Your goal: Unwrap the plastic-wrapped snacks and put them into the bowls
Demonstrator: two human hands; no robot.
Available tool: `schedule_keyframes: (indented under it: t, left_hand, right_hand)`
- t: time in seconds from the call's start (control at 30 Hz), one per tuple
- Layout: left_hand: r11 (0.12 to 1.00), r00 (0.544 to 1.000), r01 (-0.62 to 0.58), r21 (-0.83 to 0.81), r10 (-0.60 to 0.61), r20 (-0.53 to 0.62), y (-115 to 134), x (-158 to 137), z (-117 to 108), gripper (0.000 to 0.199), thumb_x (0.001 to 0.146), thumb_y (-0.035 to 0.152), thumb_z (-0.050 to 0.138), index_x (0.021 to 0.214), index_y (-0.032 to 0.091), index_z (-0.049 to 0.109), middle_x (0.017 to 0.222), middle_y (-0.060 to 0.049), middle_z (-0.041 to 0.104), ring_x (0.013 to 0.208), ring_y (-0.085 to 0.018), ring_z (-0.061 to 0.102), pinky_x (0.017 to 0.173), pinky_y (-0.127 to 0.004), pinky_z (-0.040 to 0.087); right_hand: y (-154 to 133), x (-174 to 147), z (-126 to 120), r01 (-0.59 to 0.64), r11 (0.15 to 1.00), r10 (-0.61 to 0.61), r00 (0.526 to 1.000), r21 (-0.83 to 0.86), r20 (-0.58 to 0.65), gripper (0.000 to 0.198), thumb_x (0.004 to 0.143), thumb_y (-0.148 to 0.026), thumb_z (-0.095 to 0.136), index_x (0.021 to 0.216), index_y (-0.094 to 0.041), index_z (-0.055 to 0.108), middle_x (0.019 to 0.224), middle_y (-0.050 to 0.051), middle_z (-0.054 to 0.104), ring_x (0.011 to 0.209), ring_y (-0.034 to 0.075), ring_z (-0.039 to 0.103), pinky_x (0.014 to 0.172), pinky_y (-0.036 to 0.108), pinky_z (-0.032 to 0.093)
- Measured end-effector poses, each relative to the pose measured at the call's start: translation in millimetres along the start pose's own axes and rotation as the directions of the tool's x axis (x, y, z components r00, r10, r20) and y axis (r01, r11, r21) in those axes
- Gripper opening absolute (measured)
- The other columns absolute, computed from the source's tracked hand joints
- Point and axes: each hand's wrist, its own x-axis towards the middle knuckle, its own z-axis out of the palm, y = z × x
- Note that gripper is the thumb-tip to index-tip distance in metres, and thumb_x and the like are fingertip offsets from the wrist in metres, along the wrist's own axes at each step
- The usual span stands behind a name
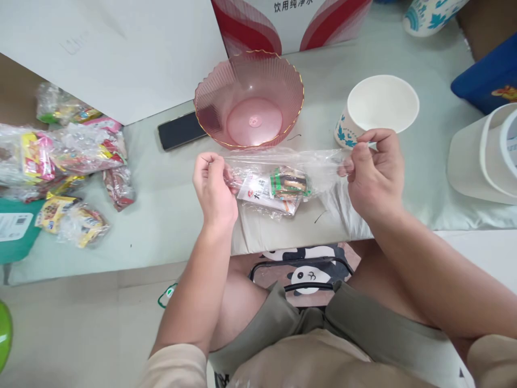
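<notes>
A clear plastic bag (323, 170) is stretched flat between my two hands, just above the front edge of the cloth-covered table. My left hand (216, 186) pinches its left top corner, and my right hand (375, 175) pinches the right one. Inside or under the clear film I see a white packet (262, 194) with dark print and a green-edged wrapped snack (288, 183); which of the two I cannot tell. Behind the bag sits a pink ribbed bowl (254, 121) with a gold rim, with nothing in it. A white paper cup (382, 105) with blue leaves stands beyond my right hand.
Several bagged snacks (76, 151) lie heaped at the left, beside a teal object (16, 231). A black phone (181, 131) lies partly behind the bowl. White boxes (121, 48) stand along the back. Pale plastic containers (468, 156) and a blue box (488, 75) are at the right.
</notes>
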Motion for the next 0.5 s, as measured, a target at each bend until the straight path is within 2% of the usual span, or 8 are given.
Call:
schedule_keyframes:
  t: [0.07,0.13,0.2,0.27,0.33,0.4,0.43,0.5]
  left_hand:
    - [1.000,1.000,-0.006,0.010,0.006,-0.001,-1,1,-2,0.032,0.086,0.047,0.068,0.080,0.026,0.045,0.058,0.006,0.038,0.046,-0.009,0.035,0.043,-0.026,0.022]
    - [0.999,1.000,-0.004,0.046,0.003,0.014,-2,4,-8,0.025,0.087,0.044,0.066,0.082,0.026,0.050,0.054,0.007,0.037,0.045,-0.010,0.032,0.043,-0.026,0.024]
    - [0.990,0.997,-0.014,0.137,0.003,0.082,-3,8,-15,0.023,0.089,0.045,0.064,0.080,0.026,0.055,0.051,0.007,0.037,0.045,-0.012,0.033,0.045,-0.027,0.029]
    - [0.958,0.984,-0.104,0.267,0.060,0.170,-2,13,-23,0.028,0.087,0.051,0.067,0.080,0.024,0.060,0.056,0.004,0.048,0.052,-0.014,0.046,0.052,-0.028,0.039]
    - [0.898,0.946,-0.261,0.354,0.165,0.278,3,14,-26,0.034,0.078,0.053,0.079,0.089,0.024,0.067,0.078,-0.001,0.066,0.077,-0.018,0.064,0.069,-0.030,0.050]
    - [0.846,0.889,-0.383,0.372,0.228,0.398,9,12,-24,0.051,0.064,0.047,0.090,0.106,0.025,0.069,0.104,-0.005,0.072,0.103,-0.023,0.067,0.085,-0.032,0.052]
    - [0.827,0.861,-0.415,0.380,0.221,0.459,13,10,-21,0.060,0.059,0.041,0.093,0.112,0.026,0.069,0.111,-0.005,0.073,0.108,-0.024,0.067,0.089,-0.032,0.052]
    - [0.793,0.821,-0.434,0.428,0.153,0.551,18,4,-14,0.058,0.059,0.032,0.092,0.111,0.026,0.070,0.102,-0.003,0.074,0.096,-0.022,0.068,0.083,-0.031,0.051]
  right_hand:
    - [3,-2,-1,0.057,0.998,-0.055,0.997,-0.036,0.058,0.037,0.093,-0.062,0.060,0.111,-0.031,0.051,0.080,0.000,0.056,0.074,0.019,0.062,0.073,0.038,0.056]
    - [6,-4,-2,0.107,0.986,-0.083,0.979,-0.126,0.185,0.042,0.093,-0.062,0.060,0.118,-0.030,0.056,0.097,0.005,0.064,0.091,0.023,0.067,0.083,0.041,0.057]
    - [8,-6,-3,0.162,0.962,-0.087,0.944,-0.219,0.317,0.038,0.095,-0.060,0.057,0.111,-0.027,0.064,0.110,0.009,0.067,0.107,0.026,0.066,0.095,0.045,0.056]
    - [9,-8,-3,0.218,0.939,-0.093,0.906,-0.267,0.412,0.040,0.098,-0.059,0.052,0.098,-0.024,0.071,0.120,0.012,0.067,0.125,0.031,0.062,0.106,0.051,0.050]
    - [7,-9,-3,0.262,0.928,-0.108,0.870,-0.264,0.482,0.044,0.098,-0.060,0.051,0.090,-0.023,0.073,0.129,0.013,0.065,0.139,0.035,0.054,0.111,0.055,0.046]
    - [4,-12,-2,0.280,0.932,-0.125,0.843,-0.228,0.524,0.046,0.098,-0.061,0.050,0.088,-0.023,0.075,0.135,0.013,0.064,0.140,0.035,0.054,0.111,0.055,0.046]
    - [2,-12,-2,0.285,0.936,-0.135,0.834,-0.209,0.535,0.047,0.099,-0.061,0.050,0.088,-0.023,0.076,0.134,0.013,0.065,0.134,0.034,0.059,0.109,0.053,0.048]
    - [-1,-13,-1,0.289,0.941,-0.157,0.834,-0.176,0.530,0.044,0.099,-0.058,0.052,0.087,-0.024,0.077,0.122,0.012,0.070,0.117,0.030,0.067,0.103,0.050,0.051]
